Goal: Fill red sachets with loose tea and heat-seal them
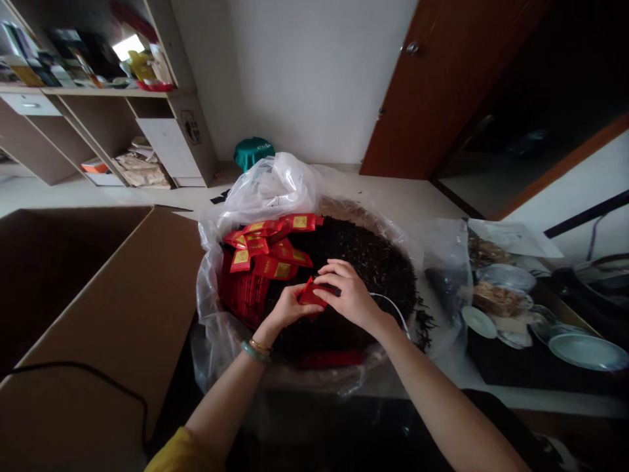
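Observation:
Over the middle of a broad heap of dark dried leaves, which look like tea [373,255], my left hand [281,309] pinches a small red packet [309,296]. My right hand [350,294] meets it from the other side, its thumb and fingers bent around the packet's upper edge. Whether the packet holds anything is hidden. Several plump red packets [275,265] with yellow labels lie on the leaves to the left. Below them sits a stack of flat red packets [242,293]. Clear plastic sheeting [212,321] lines the round container under everything.
An opened cardboard box [113,295] stands at left, with a dark cable across it. To the right, a dark tray [496,364] carries lidded bowls and a white cup [479,322]. A white cord [393,303] runs beside my right wrist. Shelves [113,93] and a brown door [432,85] stand behind.

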A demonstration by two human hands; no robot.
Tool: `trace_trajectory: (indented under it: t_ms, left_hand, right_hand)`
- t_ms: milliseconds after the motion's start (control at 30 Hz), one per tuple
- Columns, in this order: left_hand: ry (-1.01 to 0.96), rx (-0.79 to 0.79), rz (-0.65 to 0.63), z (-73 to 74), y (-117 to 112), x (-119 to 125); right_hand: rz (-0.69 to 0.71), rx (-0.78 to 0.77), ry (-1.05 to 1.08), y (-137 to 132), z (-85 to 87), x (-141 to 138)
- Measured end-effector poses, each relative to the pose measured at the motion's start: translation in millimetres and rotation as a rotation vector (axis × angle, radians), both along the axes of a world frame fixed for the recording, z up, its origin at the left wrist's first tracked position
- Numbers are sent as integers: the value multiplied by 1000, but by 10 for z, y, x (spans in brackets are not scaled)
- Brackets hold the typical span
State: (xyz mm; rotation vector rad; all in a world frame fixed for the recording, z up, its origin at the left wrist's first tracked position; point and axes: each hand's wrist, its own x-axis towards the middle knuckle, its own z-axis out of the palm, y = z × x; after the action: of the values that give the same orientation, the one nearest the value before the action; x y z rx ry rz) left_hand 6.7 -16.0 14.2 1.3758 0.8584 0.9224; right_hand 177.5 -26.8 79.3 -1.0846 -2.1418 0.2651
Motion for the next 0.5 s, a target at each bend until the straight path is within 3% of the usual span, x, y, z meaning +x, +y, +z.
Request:
trace_trajectory:
  t_ms: [200, 367, 500]
  left_hand:
    - [19, -4, 23, -10, -5, 8]
    - [-45, -64, 23, 13, -5, 13]
    - [-84, -59, 36, 63, -13, 4]
  right_hand:
    - [56, -164, -100, 9, -121, -5]
    - [19, -110, 76, 12, -26, 3]
    - [-62, -195, 206, -5, 10, -22]
